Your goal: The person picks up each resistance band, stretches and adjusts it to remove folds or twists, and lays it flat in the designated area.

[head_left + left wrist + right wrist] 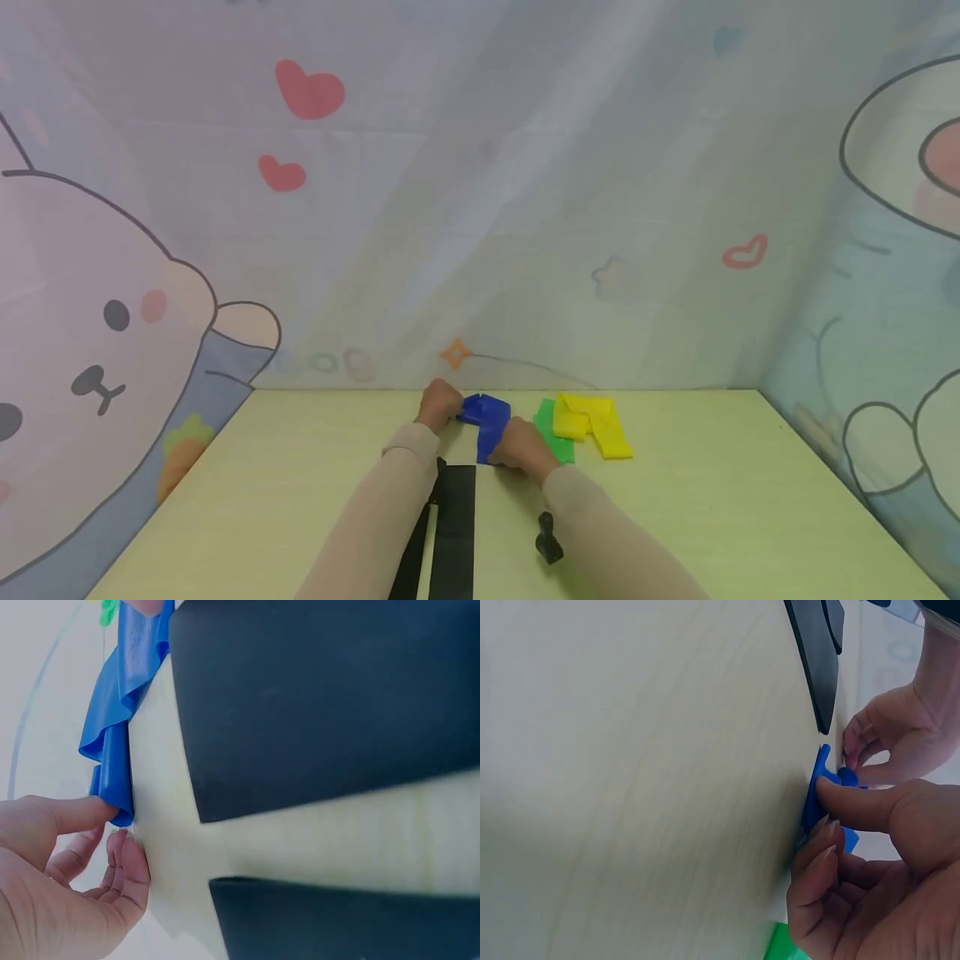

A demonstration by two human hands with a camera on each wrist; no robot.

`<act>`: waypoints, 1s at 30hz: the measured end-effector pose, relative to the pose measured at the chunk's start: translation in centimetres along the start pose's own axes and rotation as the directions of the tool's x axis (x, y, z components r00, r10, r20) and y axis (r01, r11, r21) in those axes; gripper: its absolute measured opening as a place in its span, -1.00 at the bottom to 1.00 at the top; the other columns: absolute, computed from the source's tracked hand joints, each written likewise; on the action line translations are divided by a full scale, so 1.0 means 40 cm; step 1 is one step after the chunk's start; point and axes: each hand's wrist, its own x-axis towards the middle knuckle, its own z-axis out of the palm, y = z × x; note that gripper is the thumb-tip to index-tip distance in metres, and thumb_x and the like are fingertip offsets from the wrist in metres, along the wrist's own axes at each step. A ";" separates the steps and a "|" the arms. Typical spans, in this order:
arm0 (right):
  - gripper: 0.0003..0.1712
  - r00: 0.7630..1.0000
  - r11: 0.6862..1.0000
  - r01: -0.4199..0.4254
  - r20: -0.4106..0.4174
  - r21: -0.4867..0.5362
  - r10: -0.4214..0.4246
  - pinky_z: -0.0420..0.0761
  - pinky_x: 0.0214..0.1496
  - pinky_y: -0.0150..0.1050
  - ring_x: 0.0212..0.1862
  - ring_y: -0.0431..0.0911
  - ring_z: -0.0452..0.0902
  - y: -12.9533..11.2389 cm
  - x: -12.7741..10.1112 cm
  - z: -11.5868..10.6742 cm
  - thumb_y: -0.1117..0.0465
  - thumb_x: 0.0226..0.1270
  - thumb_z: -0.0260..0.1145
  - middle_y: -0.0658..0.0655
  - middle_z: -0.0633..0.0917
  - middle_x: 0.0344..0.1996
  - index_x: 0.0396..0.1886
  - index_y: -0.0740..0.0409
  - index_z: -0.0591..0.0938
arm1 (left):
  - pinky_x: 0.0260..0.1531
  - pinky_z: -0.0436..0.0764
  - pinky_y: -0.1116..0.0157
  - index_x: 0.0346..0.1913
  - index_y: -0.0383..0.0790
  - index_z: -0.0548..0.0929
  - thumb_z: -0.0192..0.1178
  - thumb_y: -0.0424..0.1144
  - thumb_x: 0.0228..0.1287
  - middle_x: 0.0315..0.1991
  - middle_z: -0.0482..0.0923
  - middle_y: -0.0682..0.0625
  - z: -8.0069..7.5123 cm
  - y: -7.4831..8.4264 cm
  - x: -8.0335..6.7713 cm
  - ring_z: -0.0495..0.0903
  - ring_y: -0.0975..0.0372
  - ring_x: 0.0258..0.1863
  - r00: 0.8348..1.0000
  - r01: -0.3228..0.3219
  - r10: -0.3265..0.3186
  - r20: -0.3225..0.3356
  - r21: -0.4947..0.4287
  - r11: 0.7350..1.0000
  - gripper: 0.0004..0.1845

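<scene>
A blue elastic band [487, 421] lies folded at the far middle of the pale table [300, 483]. My left hand [438, 404] pinches its far left end between thumb and curled fingers; the left wrist view shows the blue band [112, 750] rumpled above that left hand [75, 877]. My right hand [521, 450] pinches the band's near end, and the right wrist view shows the thumb of that right hand [855, 855] on top of the blue band [814, 799], with the left hand [892, 742] beyond.
A black band [453, 525] lies flat between my forearms, running to the near edge. A green band [551, 433] and a yellow band [596, 421] lie right of the blue one. A small black clip [547, 542] sits by my right forearm. Printed curtains enclose the table.
</scene>
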 end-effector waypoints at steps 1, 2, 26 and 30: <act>-0.46 1.000 1.000 0.015 -0.006 0.010 -0.015 0.49 -0.51 -0.26 -0.50 -0.03 0.47 0.000 -0.003 0.001 0.22 0.06 0.58 0.20 0.55 -0.41 -0.09 0.48 0.56 | -0.77 0.23 0.36 -0.63 -0.27 0.42 0.12 -0.51 0.22 -0.74 0.31 0.01 0.001 -0.002 0.001 0.25 0.26 -0.77 1.000 0.001 -0.001 0.009 -0.014 1.000 -0.72; -0.52 0.999 0.999 0.030 -0.014 0.017 -0.030 0.47 -0.50 -0.25 -0.50 -0.03 0.46 0.000 -0.006 0.001 0.23 0.07 0.56 0.19 0.55 -0.42 -0.14 0.45 0.58 | -0.77 0.23 0.36 -0.66 -0.24 0.40 0.12 -0.51 0.23 -0.77 0.30 0.02 0.001 -0.005 0.003 0.24 0.26 -0.78 1.000 -0.001 0.001 0.016 -0.030 1.000 -0.68; -0.80 0.992 0.935 0.116 0.011 0.336 -0.127 0.58 -0.57 -0.33 -0.61 -0.13 0.57 -0.003 -0.077 -0.027 0.46 -0.01 0.40 0.13 0.69 -0.58 -0.31 0.39 0.77 | 0.00 0.62 -0.01 0.21 -0.42 0.57 0.16 -0.53 0.37 -0.06 0.63 -0.33 -0.083 -0.014 -0.022 0.66 -0.07 -0.13 0.981 -0.129 0.185 0.052 -0.534 0.835 -0.64; -0.78 0.993 0.930 0.092 0.031 0.355 -0.110 0.63 -0.51 -0.31 -0.61 -0.16 0.58 0.009 -0.106 -0.037 0.21 0.25 0.44 0.07 0.67 -0.67 -0.42 0.33 0.79 | 0.02 0.62 -0.01 0.10 -0.39 0.66 0.18 -0.56 0.33 0.03 0.61 -0.32 -0.093 -0.007 -0.021 0.64 -0.07 -0.04 0.978 -0.141 0.203 0.052 -0.556 0.819 -0.69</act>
